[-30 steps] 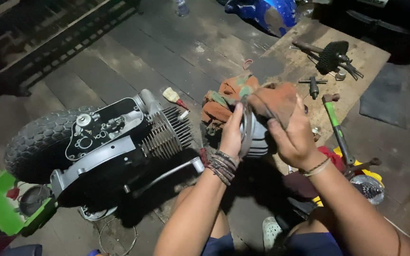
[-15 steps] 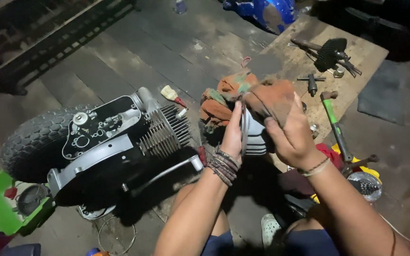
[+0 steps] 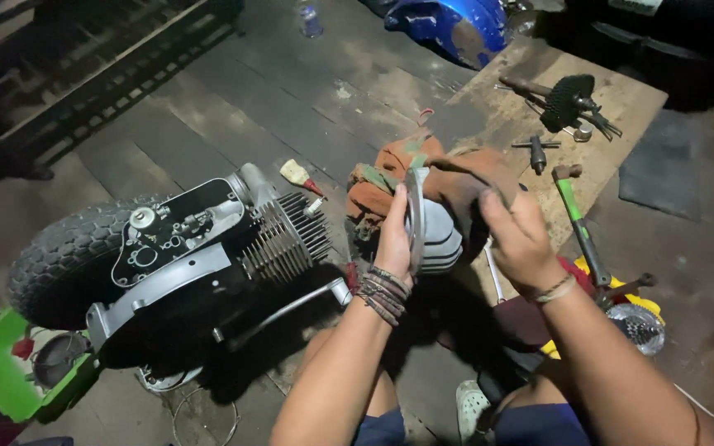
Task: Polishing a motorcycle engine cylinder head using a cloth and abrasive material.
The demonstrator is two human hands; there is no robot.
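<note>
Since a second ago the right hand (image 3: 516, 235) has drawn the rust-coloured rag (image 3: 464, 183) rightward off the finned cylinder head (image 3: 438, 235), now barer, its fingers clamping cloth, while the left hand (image 3: 396, 239), fingers pressed together, steadies the rim right of the engine (image 3: 208, 256).

A dark plank floor (image 3: 291, 91) carries a scooter engine with wheel (image 3: 167, 256). A wooden board (image 3: 621, 107) beside it holds a green-handled hammer (image 3: 576, 219) and small tools (image 3: 568, 99).

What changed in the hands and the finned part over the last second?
The right hand slid the rag from the part's front round to its upper right side, baring more of the grey finned part. The left hand kept its grip on the part's rim. Engine, hammer and board lie as before.
</note>
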